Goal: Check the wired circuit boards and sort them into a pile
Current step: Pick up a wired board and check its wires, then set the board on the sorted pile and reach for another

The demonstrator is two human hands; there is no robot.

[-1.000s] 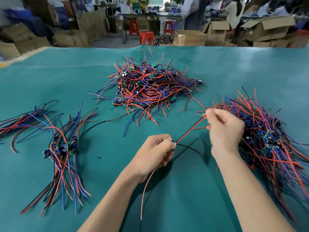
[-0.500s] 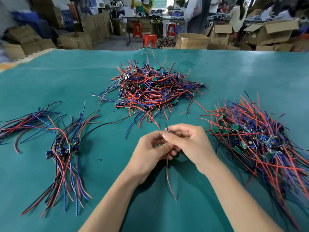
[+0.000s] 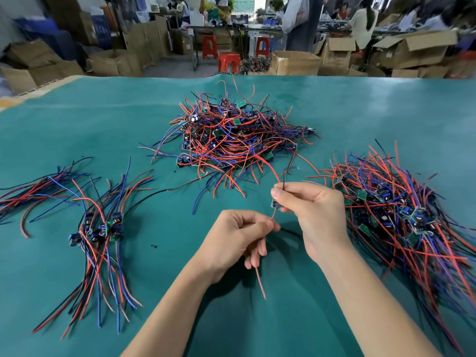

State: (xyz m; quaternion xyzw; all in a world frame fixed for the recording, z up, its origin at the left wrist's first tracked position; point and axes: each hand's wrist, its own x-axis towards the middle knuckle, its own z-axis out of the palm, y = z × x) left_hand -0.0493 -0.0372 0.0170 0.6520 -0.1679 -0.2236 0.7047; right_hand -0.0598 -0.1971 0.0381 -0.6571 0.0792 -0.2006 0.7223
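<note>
My right hand pinches a small wired circuit board and its upper wires just above the green table. Below it, my left hand pinches the board's red wire, whose end hangs toward me. A tangled heap of wired boards lies at the table's middle. Another large heap sits at the right, beside my right hand. An aligned bundle of boards with wires fanned out lies at the left.
A loose group of red, blue and black wires lies at the far left. Cardboard boxes and red stools stand past the table's far edge, with people working at benches behind.
My hands came together over the table's middle, then drew apart a little. The right hand has lifted the board up and right, while the left slid down along the red wire.
</note>
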